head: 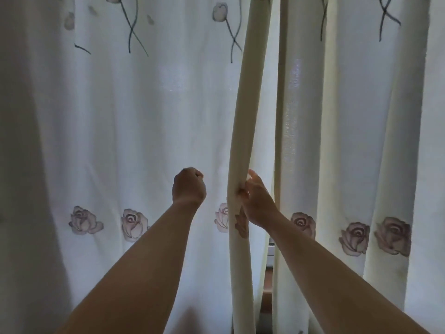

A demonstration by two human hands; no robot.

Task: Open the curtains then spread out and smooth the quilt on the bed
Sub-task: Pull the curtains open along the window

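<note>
The left hand (189,186) is a closed fist just left of the seam (240,141), seemingly bunching the left curtain (120,116). The right hand (256,201) pinches the seam's rolled edge, right curtain (349,141) beyond. Best pull each panel outward, evenly; no bed shows.

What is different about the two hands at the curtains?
The left hand is curled into a fist in front of the left curtain; whether it pinches cloth cannot be told. The right hand has its fingers wrapped on the rolled inner edge of that same curtain. The left hand sits away from the gap, the right hand right at it. Both arms are bare and reach forward.
</note>
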